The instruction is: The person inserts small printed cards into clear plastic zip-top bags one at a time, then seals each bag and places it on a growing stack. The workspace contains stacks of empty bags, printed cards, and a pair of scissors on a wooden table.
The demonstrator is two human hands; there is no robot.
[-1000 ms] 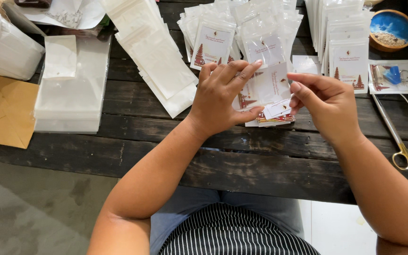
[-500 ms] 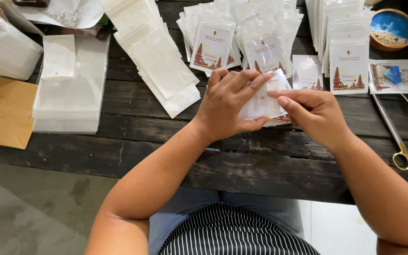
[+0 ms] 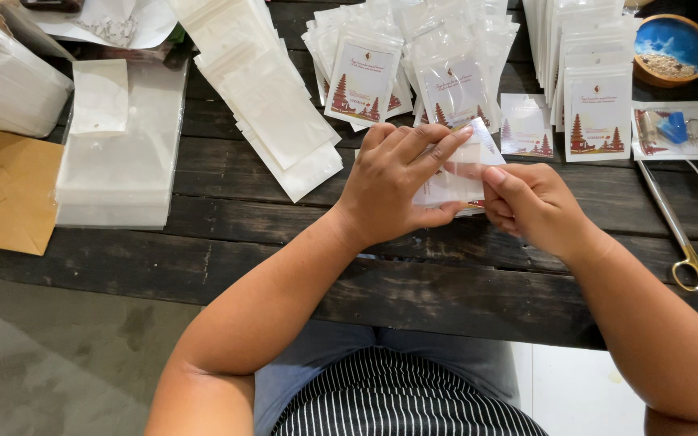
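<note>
My left hand (image 3: 397, 182) grips a small clear plastic packet (image 3: 464, 168) with a printed white card inside, fingers spread over its top and thumb beneath. My right hand (image 3: 531, 202) pinches the packet's right lower edge, fingers curled. Both hands hover just above the dark wooden table (image 3: 284, 234), near its middle. The lower part of the packet is hidden behind my fingers.
Filled card packets (image 3: 365, 77) lie in overlapping piles behind my hands, with more stacked at the right (image 3: 595, 89). Empty clear bags (image 3: 264, 89) fan out at the left, beside a flat stack (image 3: 123, 153). Gold-handled scissors (image 3: 680, 234), a blue bowl (image 3: 672, 48) and a brown envelope (image 3: 6, 190) lie around.
The hands have closed in over the packet: my right hand moved left and curled against its edge, and my left fingers now cover more of its face.
</note>
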